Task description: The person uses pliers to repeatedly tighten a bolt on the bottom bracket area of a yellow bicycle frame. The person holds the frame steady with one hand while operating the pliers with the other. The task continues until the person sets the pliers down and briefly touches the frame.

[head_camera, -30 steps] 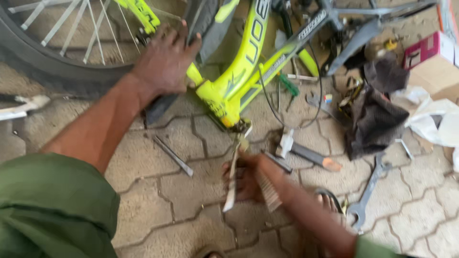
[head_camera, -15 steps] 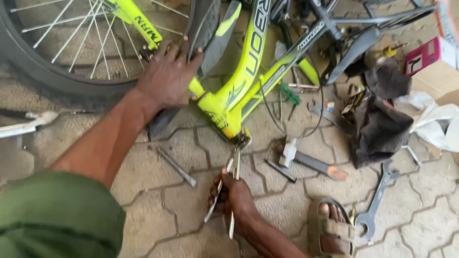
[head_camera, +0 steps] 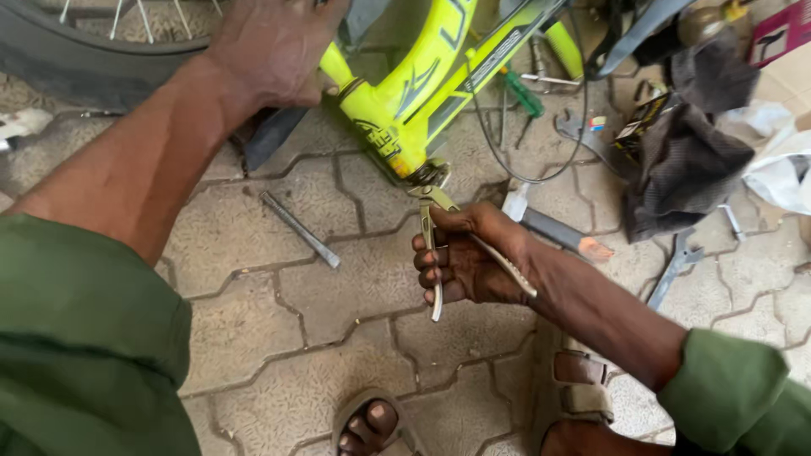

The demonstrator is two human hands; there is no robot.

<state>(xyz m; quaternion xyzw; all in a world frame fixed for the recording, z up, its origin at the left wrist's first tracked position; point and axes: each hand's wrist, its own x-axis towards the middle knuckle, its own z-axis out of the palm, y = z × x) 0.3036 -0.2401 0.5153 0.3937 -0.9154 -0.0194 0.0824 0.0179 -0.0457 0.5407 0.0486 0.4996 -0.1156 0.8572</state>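
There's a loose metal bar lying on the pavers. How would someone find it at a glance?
Start at the yellow-green bike frame and drop to the paving left of the right hand holding the pliers. The grey metal bar lies there diagonally, alone and untouched, unlike the tools clustered on the right.

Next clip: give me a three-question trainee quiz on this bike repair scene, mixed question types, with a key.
1. True or false: the right hand grips a pair of pliers whose jaws sit at the bottom bracket of the yellow-green bike frame.
2. The left hand rests on: A) the dark cloth; B) the frame beside the tyre; C) the grey metal rod.
3. Fill in: the metal rod lies loose on the ____ paving, touched by neither hand.

Key: 1 true; 2 B; 3 brick.
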